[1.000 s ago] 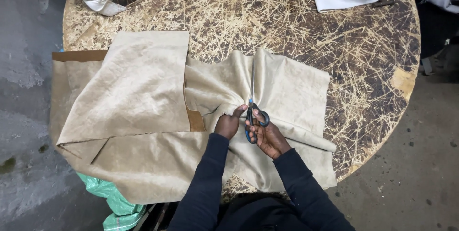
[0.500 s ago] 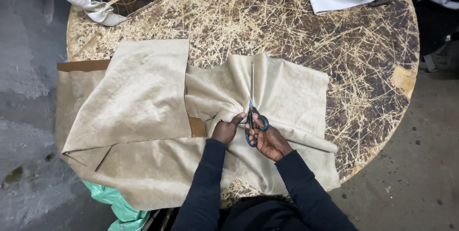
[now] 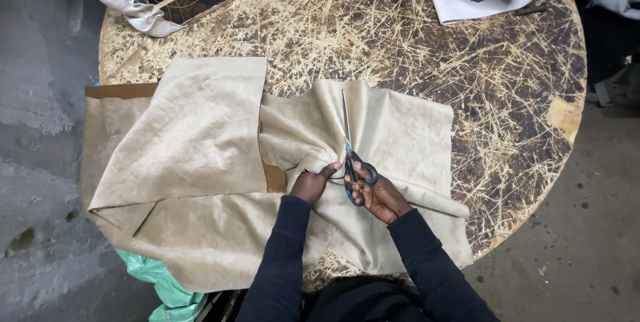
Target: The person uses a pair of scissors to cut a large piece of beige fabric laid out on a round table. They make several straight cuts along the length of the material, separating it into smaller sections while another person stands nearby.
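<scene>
Beige fabric (image 3: 400,129) is spread across the near half of a round, heavily scratched bench (image 3: 507,95), its nearest edge hanging over the rim towards the person. A pair of blue-handled scissors (image 3: 351,155) is gripped in the right hand (image 3: 377,192), the fingers (image 3: 360,174) threaded through the loops and curled round them, with the blades pointed away from the body and laid along a slit in the cloth. Just to the left of the handles, the fabric is gathered into radiating creases under the left hand (image 3: 312,183), whose fingers (image 3: 330,169) are pressed together and pinching a bunch of the cloth. A second, folded piece of beige fabric (image 3: 193,135) is laid over the left part of the bench, overlapping the first piece, with a strip of brown cardboard (image 3: 123,90) showing beneath its far edge. A white cloth (image 3: 480,5) is seen at the far right edge of the bench, and a green plastic bag (image 3: 163,282) lies on the floor below the near left side. Both arms are covered by dark sleeves (image 3: 280,262)
</scene>
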